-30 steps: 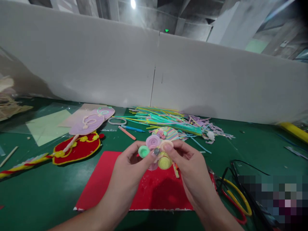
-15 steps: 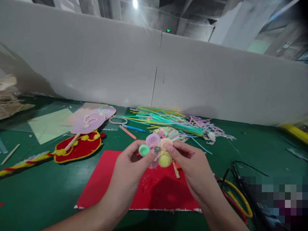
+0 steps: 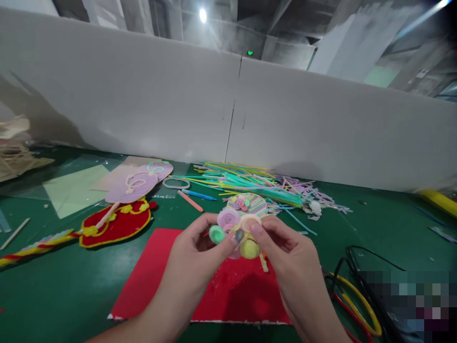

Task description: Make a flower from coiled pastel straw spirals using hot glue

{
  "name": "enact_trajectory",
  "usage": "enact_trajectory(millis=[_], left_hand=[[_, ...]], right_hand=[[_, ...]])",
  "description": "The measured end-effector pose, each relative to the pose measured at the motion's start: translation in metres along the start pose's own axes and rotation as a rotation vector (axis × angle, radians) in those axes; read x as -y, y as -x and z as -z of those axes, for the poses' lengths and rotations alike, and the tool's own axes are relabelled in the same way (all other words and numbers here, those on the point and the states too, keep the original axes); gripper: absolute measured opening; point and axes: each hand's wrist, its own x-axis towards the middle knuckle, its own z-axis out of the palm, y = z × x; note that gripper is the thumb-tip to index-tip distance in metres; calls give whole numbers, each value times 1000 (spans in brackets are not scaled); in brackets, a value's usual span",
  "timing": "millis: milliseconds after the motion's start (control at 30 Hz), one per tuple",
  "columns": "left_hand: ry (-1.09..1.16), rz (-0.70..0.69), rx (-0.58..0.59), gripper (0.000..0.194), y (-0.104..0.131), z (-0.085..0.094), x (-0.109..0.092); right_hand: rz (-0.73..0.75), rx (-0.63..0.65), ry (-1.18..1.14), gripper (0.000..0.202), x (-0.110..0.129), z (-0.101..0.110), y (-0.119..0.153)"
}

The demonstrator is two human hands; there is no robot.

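Between my two hands is a flower made of coiled pipe cleaners (image 3: 229, 219), with round purple, green, peach and yellow petals. My left hand (image 3: 203, 252) pinches it from the left, thumb near its middle. From the right, my right hand (image 3: 285, 245) grips the peach coil, thumb on top. Fingers hide the flower's back. Below lies a red board (image 3: 150, 276) with whitish frayed edges. Just behind the flower rests a striped round piece (image 3: 255, 204) with small coils on it.
Loose pipe cleaners (image 3: 250, 183) lie in a heap at the back. On the left are a red-and-yellow fan-shaped piece (image 3: 117, 224), a purple one (image 3: 132, 186) and a green sheet (image 3: 78, 188). Yellow-handled scissors (image 3: 364, 305) and a black cable (image 3: 374, 255) lie right. A white partition (image 3: 143, 95) stands behind.
The flower has tilted, its yellow coil now seen more from the side. Both hands sit slightly lower and further right in view; the whole view has shifted a little.
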Motion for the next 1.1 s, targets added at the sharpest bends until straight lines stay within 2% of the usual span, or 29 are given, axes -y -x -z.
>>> enact_trajectory(millis=[133, 333, 567, 1100], left_hand=[[-15, 7, -12, 17, 1, -1, -3], [-43, 3, 0, 17, 5, 2, -5], [-27, 15, -8, 21, 10, 4, -9], [-6, 23, 3, 16, 8, 7, -11]], right_hand=[[-2, -14, 20, 19, -1, -1, 3], [17, 40, 50, 19, 2, 0, 8], [9, 6, 68, 22, 8, -2, 14], [37, -8, 46, 13, 3, -2, 12]])
